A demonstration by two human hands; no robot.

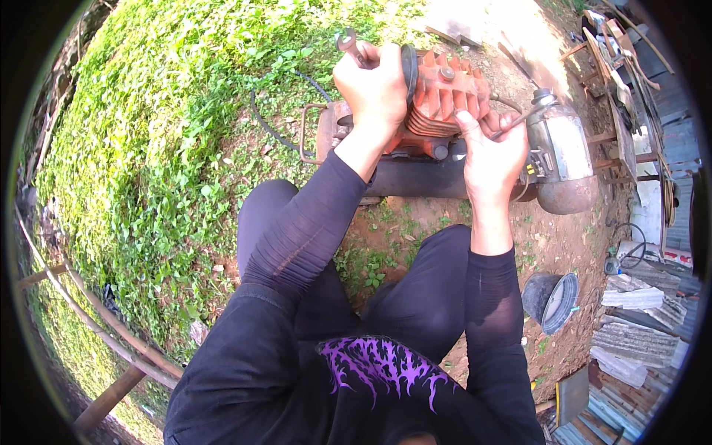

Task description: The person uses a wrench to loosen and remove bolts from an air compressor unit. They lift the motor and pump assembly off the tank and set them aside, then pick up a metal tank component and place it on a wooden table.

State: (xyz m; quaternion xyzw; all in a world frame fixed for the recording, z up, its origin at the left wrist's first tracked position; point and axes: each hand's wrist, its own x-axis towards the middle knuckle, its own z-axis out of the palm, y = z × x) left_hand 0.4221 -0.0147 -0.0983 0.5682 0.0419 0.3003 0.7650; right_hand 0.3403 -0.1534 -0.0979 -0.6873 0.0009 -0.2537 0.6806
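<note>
An orange-red air compressor pump (449,93) with cooling fins sits in front of me on a dark cylindrical tank (415,178). My left hand (373,93) is closed around a spanner (347,42), whose open jaw sticks out above the fist. That hand is right beside the black wheel (409,74) at the pump's left side; I cannot tell if it touches. My right hand (493,144) is closed on a slim metal tool (517,122), at the pump's right side. The tool's near end lies hidden in the fingers, and its far part points toward a grey metal cylinder (564,144).
A dark bucket (552,300) lies tipped on the soil to my right. Corrugated sheets (638,341) and boards are piled at the right edge. Grass (163,148) covers the left side. A black hose (271,130) runs left of the compressor, and wooden poles (104,319) stand lower left.
</note>
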